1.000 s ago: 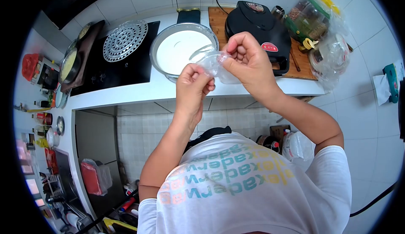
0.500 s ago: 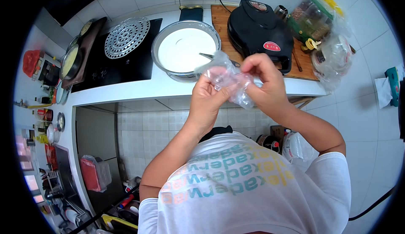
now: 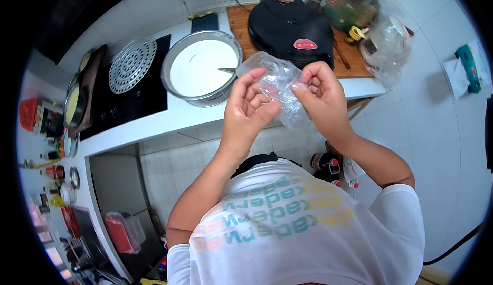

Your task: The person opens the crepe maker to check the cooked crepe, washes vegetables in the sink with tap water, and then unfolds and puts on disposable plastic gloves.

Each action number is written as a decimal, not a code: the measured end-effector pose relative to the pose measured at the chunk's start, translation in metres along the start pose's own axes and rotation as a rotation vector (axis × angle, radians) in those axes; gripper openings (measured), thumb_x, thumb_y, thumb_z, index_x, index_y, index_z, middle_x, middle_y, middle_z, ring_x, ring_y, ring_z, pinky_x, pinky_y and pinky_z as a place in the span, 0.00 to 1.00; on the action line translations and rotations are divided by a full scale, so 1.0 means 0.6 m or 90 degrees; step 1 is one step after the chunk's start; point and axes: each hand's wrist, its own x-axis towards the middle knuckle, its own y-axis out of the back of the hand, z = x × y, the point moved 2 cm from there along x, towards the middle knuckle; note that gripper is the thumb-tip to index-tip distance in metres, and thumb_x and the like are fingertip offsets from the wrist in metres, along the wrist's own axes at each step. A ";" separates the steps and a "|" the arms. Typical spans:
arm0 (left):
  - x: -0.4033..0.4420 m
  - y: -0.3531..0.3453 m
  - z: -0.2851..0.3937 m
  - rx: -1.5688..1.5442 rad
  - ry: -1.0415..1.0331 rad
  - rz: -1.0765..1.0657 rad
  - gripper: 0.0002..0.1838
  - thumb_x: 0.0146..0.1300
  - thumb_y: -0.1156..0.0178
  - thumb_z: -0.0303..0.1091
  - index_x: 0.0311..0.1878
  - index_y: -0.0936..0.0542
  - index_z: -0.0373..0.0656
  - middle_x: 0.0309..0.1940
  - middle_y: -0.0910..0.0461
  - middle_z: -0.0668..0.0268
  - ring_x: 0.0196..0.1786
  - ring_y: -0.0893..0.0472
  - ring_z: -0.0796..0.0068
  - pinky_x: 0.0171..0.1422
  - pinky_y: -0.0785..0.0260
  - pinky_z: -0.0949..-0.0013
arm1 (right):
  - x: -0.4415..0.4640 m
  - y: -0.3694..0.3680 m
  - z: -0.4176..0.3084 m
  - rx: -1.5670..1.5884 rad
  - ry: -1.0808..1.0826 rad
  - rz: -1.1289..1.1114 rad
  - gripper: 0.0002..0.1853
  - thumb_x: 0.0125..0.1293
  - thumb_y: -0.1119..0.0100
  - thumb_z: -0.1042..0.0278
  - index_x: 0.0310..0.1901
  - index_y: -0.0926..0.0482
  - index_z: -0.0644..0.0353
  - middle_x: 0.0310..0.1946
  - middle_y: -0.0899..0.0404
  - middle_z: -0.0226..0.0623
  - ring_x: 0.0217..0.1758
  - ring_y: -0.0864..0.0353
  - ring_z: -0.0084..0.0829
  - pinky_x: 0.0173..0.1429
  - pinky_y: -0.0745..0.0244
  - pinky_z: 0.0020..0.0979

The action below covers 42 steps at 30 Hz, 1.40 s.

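Note:
A crumpled clear plastic bag [image 3: 281, 82] is stretched between my hands, above the counter's front edge. My right hand [image 3: 323, 90] pinches its right side between thumb and fingers. On the other side my left hand [image 3: 249, 100] has its fingers curled loosely at the bag, index fingertip and thumb against the plastic. Just beyond my left hand stands a metal pot [image 3: 168, 74] of white liquid [image 3: 203, 64]. A metal utensil handle [image 3: 226, 70] shows at the pot's right rim, partly hidden behind the bag.
A closed black electric griddle [image 3: 290, 28] rests on a wooden board [image 3: 237, 20]. Left of the pot, a perforated steamer plate [image 3: 132, 67] lies on the black cooktop [image 3: 149, 97]. Jars in plastic bags [image 3: 385, 43] crowd the right end. Bottles [image 3: 326, 162] stand on the floor.
The view has shifted, so the counter things appear further left. My hands have spread the bag wider, and the fingers of my left hand have loosened apart.

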 end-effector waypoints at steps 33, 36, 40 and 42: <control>0.062 -0.063 -0.023 0.210 0.128 -0.075 0.06 0.56 0.46 0.30 0.28 0.29 0.39 0.17 0.30 0.73 0.20 0.32 0.88 0.23 0.41 0.83 | -0.007 0.080 -0.027 -0.502 0.235 0.085 0.06 0.58 0.50 0.70 0.34 0.25 0.61 0.25 0.27 0.41 0.25 0.27 0.38 0.28 0.33 0.30; 0.063 -0.047 -0.026 0.368 0.009 -0.074 0.05 0.55 0.47 0.29 0.27 0.29 0.39 0.16 0.30 0.73 0.19 0.33 0.87 0.23 0.42 0.82 | 0.006 0.101 -0.031 -0.479 0.233 0.128 0.07 0.58 0.52 0.70 0.34 0.25 0.61 0.24 0.27 0.42 0.25 0.27 0.40 0.28 0.33 0.31; 0.059 -0.035 -0.018 0.442 -0.055 -0.031 0.04 0.49 0.45 0.24 0.27 0.31 0.37 0.18 0.31 0.73 0.22 0.34 0.86 0.26 0.41 0.80 | 0.010 0.125 -0.031 -0.480 0.211 0.156 0.07 0.58 0.52 0.71 0.35 0.26 0.61 0.22 0.27 0.41 0.24 0.27 0.37 0.28 0.33 0.30; 0.059 -0.033 -0.013 0.400 -0.062 0.006 0.05 0.48 0.45 0.23 0.25 0.32 0.38 0.19 0.32 0.73 0.22 0.35 0.86 0.26 0.42 0.81 | 0.010 0.136 -0.037 -0.444 0.186 0.184 0.06 0.57 0.51 0.72 0.35 0.26 0.62 0.21 0.27 0.39 0.23 0.27 0.31 0.28 0.33 0.27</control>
